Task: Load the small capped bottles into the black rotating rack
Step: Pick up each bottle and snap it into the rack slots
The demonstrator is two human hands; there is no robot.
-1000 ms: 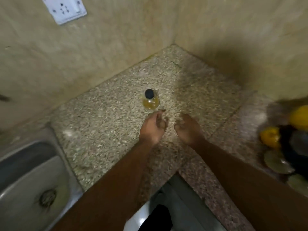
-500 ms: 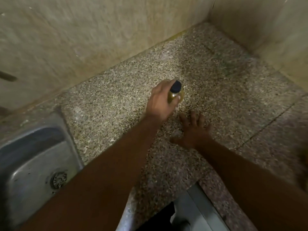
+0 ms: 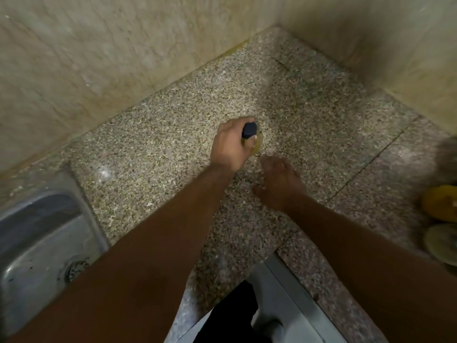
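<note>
A small bottle with a dark cap and yellowish contents is at the middle of the speckled granite counter. My left hand is wrapped around it, fingers closed on its body, and the cap shows above my thumb. My right hand rests on the counter just below and right of the bottle, fingers loosely spread, holding nothing. At the far right edge, blurred yellow and pale round shapes sit against a dark form; I cannot tell whether this is the rack.
A steel sink with a drain lies at the lower left. Tiled walls meet in a corner behind the counter. The counter's front edge runs along the bottom, with floor below it.
My left hand reached forward and closed on the bottle, which stood free a second ago. My right hand flattened onto the counter. The view swung left, then back right.
</note>
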